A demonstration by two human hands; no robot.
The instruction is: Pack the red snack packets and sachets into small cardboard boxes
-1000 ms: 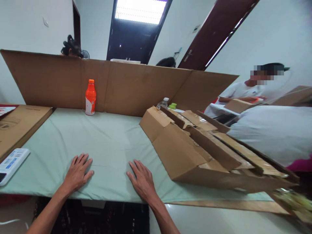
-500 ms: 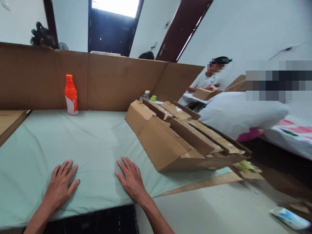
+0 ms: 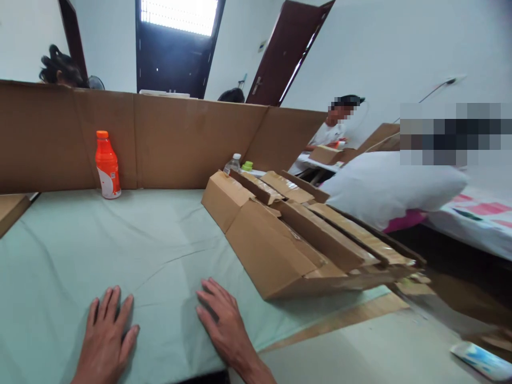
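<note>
My left hand (image 3: 107,337) rests palm down on the pale green cloth (image 3: 160,229), fingers stretched out and holding nothing. To its right my right hand (image 3: 224,322) also lies on the cloth, fingers extended and a little bent, with nothing in it. An orange bottle (image 3: 108,166) with a white lower label stands upright at the back, apart from both hands. The cardboard box (image 3: 272,245), with long open compartments, sits just beyond my right hand without touching it.
A tall cardboard panel (image 3: 192,144) stands along the table's back. Behind the box are a clear bottle (image 3: 232,162) and a green cap (image 3: 247,166). At the right are a person in white (image 3: 392,184), another seated person (image 3: 328,133) and a bed (image 3: 484,213). A packet (image 3: 482,360) lies lower right.
The view has tilted and shifted slightly, so the scene sits lower. Both hands stay flat on the cloth, appearing lower and slightly to the right. The bottle and box stay put on the table.
</note>
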